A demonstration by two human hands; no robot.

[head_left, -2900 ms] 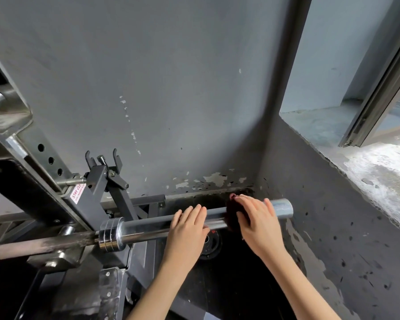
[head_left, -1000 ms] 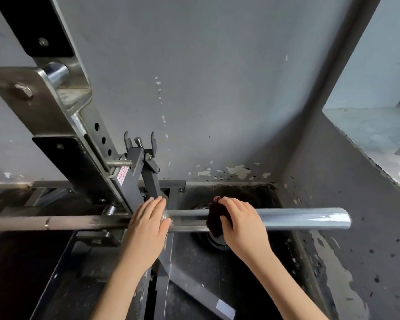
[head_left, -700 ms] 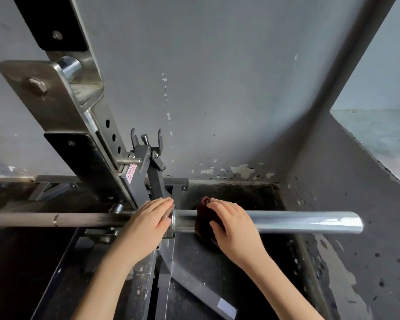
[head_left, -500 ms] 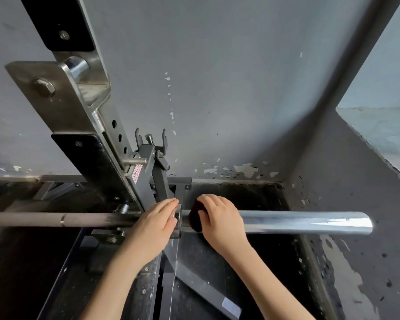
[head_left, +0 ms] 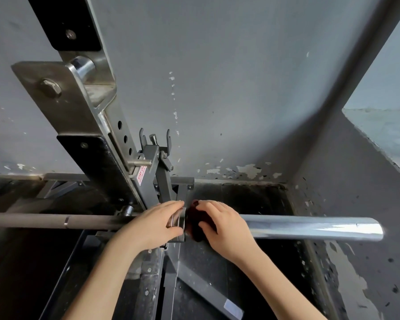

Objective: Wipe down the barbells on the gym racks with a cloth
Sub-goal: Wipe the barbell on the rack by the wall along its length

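The long silver barbell sleeve (head_left: 310, 228) is smooth, glossy metal; its thin grey bar shaft (head_left: 44, 221) looks dull and matt. The dark maroon cloth (head_left: 193, 219) looks soft and matt, and the grey painted wall (head_left: 240, 77) is matt, flaking low down.

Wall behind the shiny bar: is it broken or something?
Yes. Paint has chipped off the grey wall, leaving pale patches near its bottom edge. The barbell itself looks straight and undamaged.
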